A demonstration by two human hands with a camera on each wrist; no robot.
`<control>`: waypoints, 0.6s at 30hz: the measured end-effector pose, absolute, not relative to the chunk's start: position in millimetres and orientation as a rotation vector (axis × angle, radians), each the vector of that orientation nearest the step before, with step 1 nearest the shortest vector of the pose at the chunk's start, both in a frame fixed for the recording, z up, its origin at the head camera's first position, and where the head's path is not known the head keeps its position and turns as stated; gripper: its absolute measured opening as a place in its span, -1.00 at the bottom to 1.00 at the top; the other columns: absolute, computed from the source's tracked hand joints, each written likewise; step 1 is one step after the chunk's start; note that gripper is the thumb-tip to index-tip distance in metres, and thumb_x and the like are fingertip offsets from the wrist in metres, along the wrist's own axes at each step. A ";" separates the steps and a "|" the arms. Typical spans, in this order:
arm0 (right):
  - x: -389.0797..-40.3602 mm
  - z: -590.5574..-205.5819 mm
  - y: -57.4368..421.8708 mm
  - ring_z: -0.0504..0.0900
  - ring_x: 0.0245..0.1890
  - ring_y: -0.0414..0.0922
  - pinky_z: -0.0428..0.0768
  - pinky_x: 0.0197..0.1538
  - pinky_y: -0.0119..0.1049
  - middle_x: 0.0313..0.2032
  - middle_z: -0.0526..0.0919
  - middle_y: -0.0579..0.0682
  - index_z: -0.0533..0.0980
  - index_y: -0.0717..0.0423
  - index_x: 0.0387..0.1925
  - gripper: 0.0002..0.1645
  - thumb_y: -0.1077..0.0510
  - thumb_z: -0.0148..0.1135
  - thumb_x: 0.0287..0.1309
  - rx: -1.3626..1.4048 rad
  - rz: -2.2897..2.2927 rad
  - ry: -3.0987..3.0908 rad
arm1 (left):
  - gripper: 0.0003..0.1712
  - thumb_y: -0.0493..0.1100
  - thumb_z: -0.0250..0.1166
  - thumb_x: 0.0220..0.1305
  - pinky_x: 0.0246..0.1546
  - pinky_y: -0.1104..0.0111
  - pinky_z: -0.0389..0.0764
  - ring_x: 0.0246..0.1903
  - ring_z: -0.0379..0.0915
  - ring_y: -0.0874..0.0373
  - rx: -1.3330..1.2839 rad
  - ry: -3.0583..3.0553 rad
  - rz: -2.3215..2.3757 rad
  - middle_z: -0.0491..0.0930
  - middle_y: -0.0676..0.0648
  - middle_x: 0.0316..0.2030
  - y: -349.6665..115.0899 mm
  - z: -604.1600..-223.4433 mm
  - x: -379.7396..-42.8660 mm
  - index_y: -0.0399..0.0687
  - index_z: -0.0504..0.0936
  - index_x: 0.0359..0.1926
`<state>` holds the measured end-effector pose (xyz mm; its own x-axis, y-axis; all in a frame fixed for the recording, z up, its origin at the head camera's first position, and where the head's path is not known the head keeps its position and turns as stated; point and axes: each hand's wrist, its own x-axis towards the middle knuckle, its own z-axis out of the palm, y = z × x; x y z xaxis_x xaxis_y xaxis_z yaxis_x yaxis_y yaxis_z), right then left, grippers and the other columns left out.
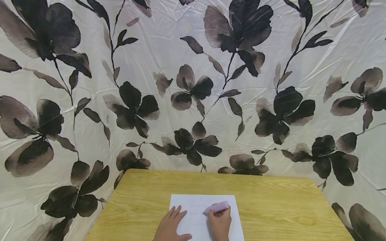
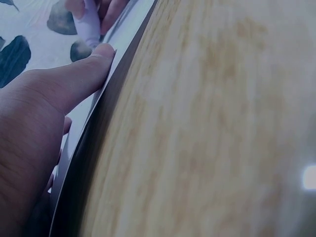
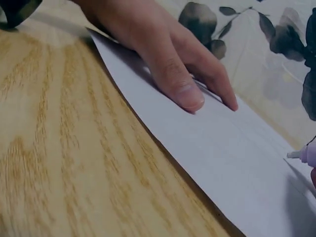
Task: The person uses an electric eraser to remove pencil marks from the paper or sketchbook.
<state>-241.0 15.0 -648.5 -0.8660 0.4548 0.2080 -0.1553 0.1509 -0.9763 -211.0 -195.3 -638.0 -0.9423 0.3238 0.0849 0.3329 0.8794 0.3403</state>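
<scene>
Right hand (image 1: 220, 223): fingers curled round a pale purple pen (image 1: 218, 207), thick-barrelled, held at a slant over the sheet. Tip points left and down, toward the middle of the paper; whether it touches, cannot tell. In the right wrist view only the tip end shows, at the right edge.

Left hand (image 1: 172, 225): laid on the left side of the sheet, fingers spread, thumb out wide toward the right hand. Grips nothing. Left wrist view has the thumb along the paper's edge, pen just beyond.

White paper (image 1: 200, 199): under both hands, on the table; faint marks on it, too pale to read. Dark shadow along under its edge, left wrist view.

Table (image 1: 135, 201): yellowish wood grain, rounded far corners.

Behind and to both sides: whitish cloth (image 1: 163, 40), creased, printed with dark flowers (image 1: 134, 107), leaves and thin stems.
</scene>
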 end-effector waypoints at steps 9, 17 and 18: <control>-240.6 -647.6 12.0 0.69 -0.36 -0.13 0.66 -0.28 -0.43 -0.35 0.65 0.05 0.35 0.29 -0.18 -0.51 0.48 0.35 -0.20 -0.286 1.781 -1.990 | 0.13 0.67 0.12 -0.11 0.22 -0.13 0.31 0.32 0.16 -0.25 -0.526 -3.019 -0.522 0.33 -0.21 0.33 -197.7 -642.3 -212.2 0.01 0.45 0.30; -245.3 -637.5 11.6 0.67 -0.32 -0.11 0.64 -0.25 -0.44 -0.31 0.63 0.08 0.35 0.30 -0.15 -0.52 0.43 0.35 -0.15 -0.312 1.847 -1.967 | 0.13 0.68 0.10 -0.10 0.23 -0.11 0.30 0.32 0.17 -0.25 -0.549 -3.006 -0.511 0.33 -0.21 0.33 -199.1 -643.8 -212.9 -0.01 0.45 0.30; -245.7 -637.2 13.0 0.67 -0.33 -0.11 0.64 -0.26 -0.44 -0.32 0.63 0.10 0.35 0.31 -0.16 -0.52 0.44 0.35 -0.16 -0.321 1.845 -1.951 | 0.13 0.68 0.09 -0.09 0.24 -0.10 0.29 0.32 0.17 -0.25 -0.559 -3.007 -0.507 0.33 -0.21 0.33 -198.2 -644.1 -213.4 0.00 0.44 0.31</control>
